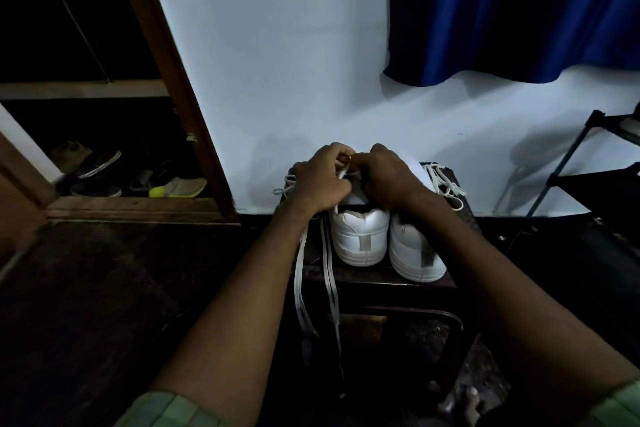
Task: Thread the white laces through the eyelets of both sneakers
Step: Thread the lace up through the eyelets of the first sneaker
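Observation:
Two white sneakers stand heel-first toward me on a small dark stool (381, 279). Over the left sneaker (360, 236) both my hands work close together. My left hand (320, 182) grips its white lace (299, 274), whose two long ends hang down past the stool's left front edge. My right hand (388, 180) pinches the same lace at the tongue; the eyelets are hidden under my fingers. The right sneaker (414, 253) sits beside it, and a second white lace (445, 184) lies loosely piled by its toe.
A white wall rises just behind the stool, with a blue curtain (519, 10) above right. A dark metal rack (595, 177) stands at the right. At the left, a wooden door frame (180, 80) opens onto several shoes (138, 177) on the floor.

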Available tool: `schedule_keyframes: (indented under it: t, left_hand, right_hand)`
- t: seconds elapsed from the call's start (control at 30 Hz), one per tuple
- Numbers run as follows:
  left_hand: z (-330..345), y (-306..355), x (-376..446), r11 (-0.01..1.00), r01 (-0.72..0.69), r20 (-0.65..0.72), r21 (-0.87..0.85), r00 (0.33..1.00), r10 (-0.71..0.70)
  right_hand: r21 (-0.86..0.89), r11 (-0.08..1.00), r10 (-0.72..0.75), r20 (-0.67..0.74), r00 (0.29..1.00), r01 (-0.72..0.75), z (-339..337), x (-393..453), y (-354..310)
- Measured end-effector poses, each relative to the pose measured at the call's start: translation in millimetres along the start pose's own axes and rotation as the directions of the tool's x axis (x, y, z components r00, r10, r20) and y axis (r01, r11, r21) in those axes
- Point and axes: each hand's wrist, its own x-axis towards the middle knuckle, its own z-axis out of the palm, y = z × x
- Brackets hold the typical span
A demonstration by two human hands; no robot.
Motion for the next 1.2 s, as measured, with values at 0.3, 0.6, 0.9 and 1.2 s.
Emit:
schedule_keyframes:
  t: [0.3,0.6,0.9,1.2]
  left_hand:
    - [4.4,-1.0,-4.3,0.995,-0.052,-0.053,-0.084,0.997,0.047]
    - [8.5,0.5,-3.7,0.999,0.014,-0.08,0.029,0.997,-0.012]
    - [16.6,2.0,-5.0,0.997,0.052,-0.19,0.058,0.981,-0.04]
    - [20.8,1.8,-4.8,0.994,0.096,-0.249,0.061,0.965,-0.078]
  right_hand:
    - [0.078,0.994,-0.072,-0.031,0.997,0.074,-0.5,-2.5,3.9]
    - [0.839,0.524,0.215,0.041,0.976,-0.151,-13.1,-8.3,0.8]
    - [0.949,0.294,0.18,0.064,0.982,-0.115,-19.3,-8.2,-7.8]
    - [0.712,0.702,0.065,-0.095,0.993,0.022,-9.6,-3.8,-11.0]
